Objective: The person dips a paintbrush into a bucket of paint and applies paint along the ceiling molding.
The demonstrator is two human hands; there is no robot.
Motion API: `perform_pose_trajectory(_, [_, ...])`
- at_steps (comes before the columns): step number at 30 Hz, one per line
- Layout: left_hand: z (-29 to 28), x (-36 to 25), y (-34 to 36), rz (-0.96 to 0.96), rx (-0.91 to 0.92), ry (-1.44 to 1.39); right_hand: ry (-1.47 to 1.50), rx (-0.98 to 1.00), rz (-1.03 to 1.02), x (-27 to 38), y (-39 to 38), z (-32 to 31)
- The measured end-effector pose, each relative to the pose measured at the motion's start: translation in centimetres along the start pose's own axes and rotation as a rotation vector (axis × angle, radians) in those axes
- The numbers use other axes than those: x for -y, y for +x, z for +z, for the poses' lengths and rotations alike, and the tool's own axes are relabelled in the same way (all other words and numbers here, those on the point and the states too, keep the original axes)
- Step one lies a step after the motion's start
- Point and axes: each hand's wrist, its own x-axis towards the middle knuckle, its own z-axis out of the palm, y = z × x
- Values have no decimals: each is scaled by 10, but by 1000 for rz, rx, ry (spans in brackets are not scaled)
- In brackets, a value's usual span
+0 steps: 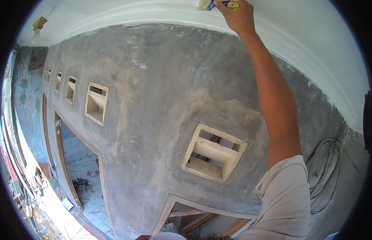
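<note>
My right hand (238, 16) is raised at the top, closed on a paintbrush (210, 5) with a blue and yellow handle; its pale bristles are at the white moulded ceiling edge (182, 16). Only a small part of my left hand (144, 237) shows at the bottom edge, at the rim of a white container (168, 236), which it appears to hold. Below the moulding is a grey plastered wall (146, 96) with patchy pale marks.
The wall has several cream vent blocks (214, 152), wooden-framed doorways (102, 184), one showing a tiled floor (86, 208), and coiled grey cable (324, 176) at right. A bulb (36, 37) hangs top left; poles and wires line the bright left edge (26, 176).
</note>
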Motion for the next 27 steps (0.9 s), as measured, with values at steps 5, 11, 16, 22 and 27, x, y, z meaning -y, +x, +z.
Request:
perform_pose_trajectory(5, [2,-14,-9,-67,-20,-4,-319,-159,274,-6,-61,-160])
perform_pose_trajectory(11, [4,-30,-15,-52,-39,-25,-753,-517,67,-15,-130,-252])
perform_pose_trajectory(16, [5,-18,-1,56,2,3,-792,-531,-28,-21,-116,-147])
perform_pose_trajectory(22, [-1,-46,-20,83,37,-75,-207,-301,-138,22,-88,59])
perform_pose_trajectory(27, [1,-54,-25,-4,-3,-17,-119,-252,-278,-2,-76,42])
